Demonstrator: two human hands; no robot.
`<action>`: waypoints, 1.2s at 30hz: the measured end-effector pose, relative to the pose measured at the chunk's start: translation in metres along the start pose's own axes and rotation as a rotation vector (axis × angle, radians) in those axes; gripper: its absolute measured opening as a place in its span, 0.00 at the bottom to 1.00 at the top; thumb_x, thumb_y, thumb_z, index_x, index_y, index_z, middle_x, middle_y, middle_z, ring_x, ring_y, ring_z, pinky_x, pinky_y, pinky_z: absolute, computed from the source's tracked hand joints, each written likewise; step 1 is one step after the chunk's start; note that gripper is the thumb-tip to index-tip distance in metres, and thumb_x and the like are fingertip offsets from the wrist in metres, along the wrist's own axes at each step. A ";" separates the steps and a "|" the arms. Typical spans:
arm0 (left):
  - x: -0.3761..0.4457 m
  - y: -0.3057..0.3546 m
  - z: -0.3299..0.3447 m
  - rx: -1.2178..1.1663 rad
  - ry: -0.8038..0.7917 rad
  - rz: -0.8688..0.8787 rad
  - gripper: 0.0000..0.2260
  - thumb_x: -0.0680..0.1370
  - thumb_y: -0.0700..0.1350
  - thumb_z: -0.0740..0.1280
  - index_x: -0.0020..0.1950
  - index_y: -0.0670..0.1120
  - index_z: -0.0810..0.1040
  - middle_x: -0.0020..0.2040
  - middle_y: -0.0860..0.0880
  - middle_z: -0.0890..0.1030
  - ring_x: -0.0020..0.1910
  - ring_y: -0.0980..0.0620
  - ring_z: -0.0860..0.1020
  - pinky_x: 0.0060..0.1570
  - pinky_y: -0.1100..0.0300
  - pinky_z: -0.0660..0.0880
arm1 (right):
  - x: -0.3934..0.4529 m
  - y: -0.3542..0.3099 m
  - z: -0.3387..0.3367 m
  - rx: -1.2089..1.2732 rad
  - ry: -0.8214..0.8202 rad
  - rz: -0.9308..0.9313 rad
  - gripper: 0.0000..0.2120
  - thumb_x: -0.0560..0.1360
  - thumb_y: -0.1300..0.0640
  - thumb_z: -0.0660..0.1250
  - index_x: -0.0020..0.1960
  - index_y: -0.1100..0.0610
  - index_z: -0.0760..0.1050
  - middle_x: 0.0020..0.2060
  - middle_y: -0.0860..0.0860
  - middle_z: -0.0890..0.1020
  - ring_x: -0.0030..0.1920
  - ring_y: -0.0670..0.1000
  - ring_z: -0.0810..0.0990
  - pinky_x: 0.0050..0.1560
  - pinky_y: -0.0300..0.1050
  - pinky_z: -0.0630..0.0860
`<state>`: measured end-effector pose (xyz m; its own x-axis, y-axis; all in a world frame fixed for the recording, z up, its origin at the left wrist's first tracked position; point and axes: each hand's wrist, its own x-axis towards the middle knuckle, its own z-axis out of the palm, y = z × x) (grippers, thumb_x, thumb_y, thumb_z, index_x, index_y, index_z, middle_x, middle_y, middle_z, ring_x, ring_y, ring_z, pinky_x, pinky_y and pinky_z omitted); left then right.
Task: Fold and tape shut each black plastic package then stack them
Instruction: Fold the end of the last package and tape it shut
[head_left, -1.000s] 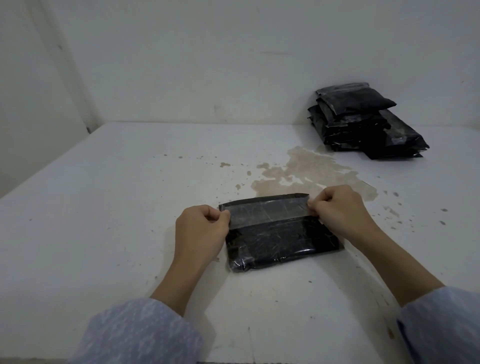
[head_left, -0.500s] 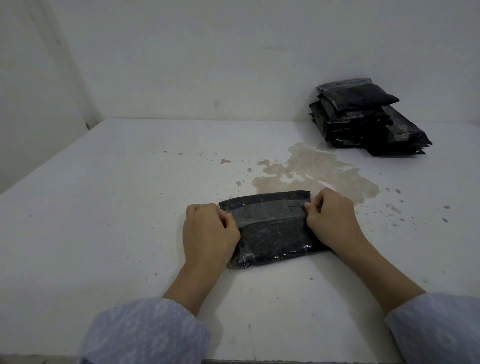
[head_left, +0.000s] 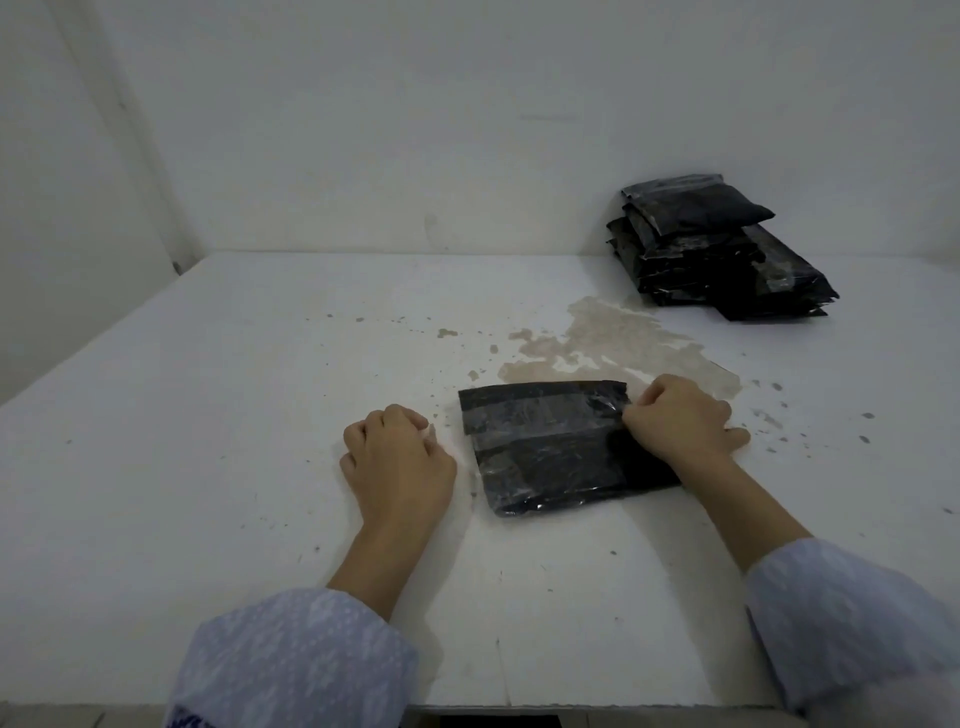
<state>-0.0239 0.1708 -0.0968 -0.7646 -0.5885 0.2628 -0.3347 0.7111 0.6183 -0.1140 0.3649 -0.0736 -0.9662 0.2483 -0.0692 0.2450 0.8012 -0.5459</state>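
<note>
A white bench (head_left: 208, 415) fills most of the view, its surface speckled with small dark spots. A large brownish stain (head_left: 613, 343) spreads across its far middle, with smaller blotches trailing off to the left of it. Plain white walls (head_left: 415, 130) rise behind and to the left, meeting at a corner (head_left: 150, 171).

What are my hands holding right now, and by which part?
The right hand pinches the flat black plastic package at its right edge, by the folded flap. The left hand holds nothing, curled on the white table.
</note>
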 end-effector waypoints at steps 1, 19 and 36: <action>0.000 0.000 -0.001 -0.089 0.055 0.063 0.10 0.78 0.36 0.60 0.57 0.43 0.73 0.58 0.47 0.73 0.61 0.49 0.66 0.53 0.65 0.59 | 0.001 0.001 -0.002 0.036 0.008 0.000 0.04 0.73 0.52 0.67 0.45 0.52 0.75 0.46 0.53 0.77 0.61 0.59 0.69 0.61 0.54 0.59; -0.018 0.012 0.015 0.176 -0.339 0.743 0.38 0.70 0.62 0.34 0.76 0.50 0.57 0.76 0.55 0.58 0.75 0.58 0.52 0.65 0.70 0.39 | -0.030 0.024 0.017 -0.317 -0.175 -0.967 0.38 0.70 0.38 0.31 0.76 0.48 0.54 0.75 0.40 0.54 0.71 0.35 0.44 0.72 0.39 0.40; -0.020 0.012 0.016 0.183 -0.396 0.679 0.40 0.67 0.63 0.32 0.76 0.51 0.55 0.77 0.57 0.55 0.75 0.59 0.48 0.67 0.67 0.39 | -0.040 0.024 0.017 -0.209 -0.011 -0.808 0.33 0.72 0.36 0.49 0.70 0.51 0.68 0.71 0.45 0.67 0.73 0.44 0.60 0.73 0.42 0.44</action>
<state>-0.0216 0.1972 -0.1069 -0.9603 0.1504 0.2348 0.2147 0.9363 0.2781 -0.0706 0.3655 -0.0981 -0.8513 -0.4509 0.2684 -0.5153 0.8149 -0.2652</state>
